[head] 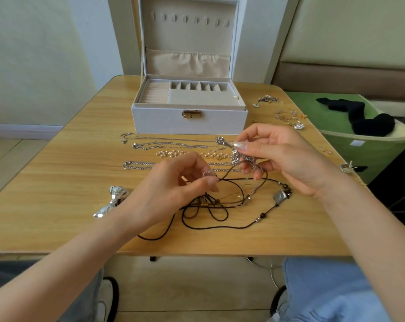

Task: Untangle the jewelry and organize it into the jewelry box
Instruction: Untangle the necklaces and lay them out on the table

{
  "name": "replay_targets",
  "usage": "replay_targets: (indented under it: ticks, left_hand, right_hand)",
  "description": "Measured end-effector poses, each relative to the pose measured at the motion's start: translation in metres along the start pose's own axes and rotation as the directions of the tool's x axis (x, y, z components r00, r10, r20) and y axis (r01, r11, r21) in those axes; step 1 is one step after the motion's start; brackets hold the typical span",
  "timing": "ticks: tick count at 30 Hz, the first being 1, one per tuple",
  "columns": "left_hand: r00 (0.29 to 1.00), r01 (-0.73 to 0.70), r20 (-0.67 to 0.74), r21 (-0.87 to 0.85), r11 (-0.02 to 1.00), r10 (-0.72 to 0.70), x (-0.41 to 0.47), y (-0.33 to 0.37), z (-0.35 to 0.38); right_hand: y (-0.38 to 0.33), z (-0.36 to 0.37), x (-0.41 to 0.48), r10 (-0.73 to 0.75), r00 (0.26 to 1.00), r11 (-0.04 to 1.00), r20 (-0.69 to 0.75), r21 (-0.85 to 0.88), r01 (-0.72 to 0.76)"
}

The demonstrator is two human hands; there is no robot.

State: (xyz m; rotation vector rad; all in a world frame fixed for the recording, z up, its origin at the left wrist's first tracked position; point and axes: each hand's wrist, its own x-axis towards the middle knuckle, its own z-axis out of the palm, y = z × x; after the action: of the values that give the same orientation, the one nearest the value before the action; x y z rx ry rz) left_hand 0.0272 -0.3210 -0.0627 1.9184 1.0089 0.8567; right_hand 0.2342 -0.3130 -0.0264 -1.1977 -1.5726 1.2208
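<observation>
Head view: a silver pendant (237,158) is pinched by the right hand (280,156), a brown cord (229,172) seemingly by the left hand (173,184). Tangled cords (220,205) are spread below both grips, the open jewelry box (155,119) beyond.

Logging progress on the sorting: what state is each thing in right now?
White rectangular jewelry box: lid open, visible compartments empty
Dark cord necklaces: tangled together
Ornate silver metal pendant: lifted, held by right hand
Left hand: pinching thin brown cord
Silver metal chains: untangled, laid in rows
</observation>
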Motion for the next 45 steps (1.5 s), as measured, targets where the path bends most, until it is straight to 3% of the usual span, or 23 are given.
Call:
replay_targets:
  ticks: [5, 11, 24, 28, 31, 33, 37, 41, 45]
  left_hand:
    - [0.998, -0.019, 0.061, 0.169, 0.985, 0.009, -0.003, -0.004, 0.003]
    - [0.996, -0.05, 0.083, 0.255, 0.966, 0.029, -0.004, -0.008, 0.0]
    - [0.989, -0.137, 0.018, 0.452, 0.881, 0.145, -0.01, -0.02, -0.012]
    - [0.979, -0.177, -0.033, 0.347, 0.921, 0.2, -0.008, -0.006, -0.003]
    - [0.985, -0.06, -0.16, 0.003, 0.998, 0.06, -0.005, 0.006, 0.002]
    - [0.984, 0.01, -0.171, -0.18, 0.984, -0.042, -0.002, 0.008, 0.002]
    - [0.994, 0.069, -0.066, -0.275, 0.959, -0.09, 0.001, 0.012, 0.003]
    - [0.991, 0.072, -0.082, -0.336, 0.939, -0.105, 0.001, 0.014, 0.002]
    - [0.993, 0.058, -0.075, -0.346, 0.936, -0.089, -0.001, 0.017, 0.002]
  right_hand:
    - [-0.002, -0.004, -0.002, -0.004, 1.0, 1.0, -0.01, -0.017, 0.004]
    - [-0.008, -0.009, -0.005, -0.024, 0.999, 0.999, -0.034, -0.035, 0.023]
    - [-0.006, 0.001, -0.004, 0.021, 0.999, 0.999, -0.025, 0.051, -0.019]
    - [-0.007, 0.011, -0.003, 0.025, 0.999, 0.992, 0.042, 0.121, -0.03]
    - [-0.01, 0.013, -0.004, 0.011, 0.996, 0.994, 0.091, 0.11, -0.021]
    - [-0.012, 0.013, -0.004, 0.0, 0.993, 0.995, 0.114, 0.096, -0.011]
    - [-0.012, 0.016, -0.004, -0.048, 0.996, 0.999, 0.077, 0.02, 0.047]
    - [-0.011, 0.013, -0.002, -0.108, 0.994, 0.993, -0.003, -0.04, 0.107]
    - [-0.013, 0.015, -0.004, -0.141, 0.99, 0.988, 0.023, -0.062, 0.142]
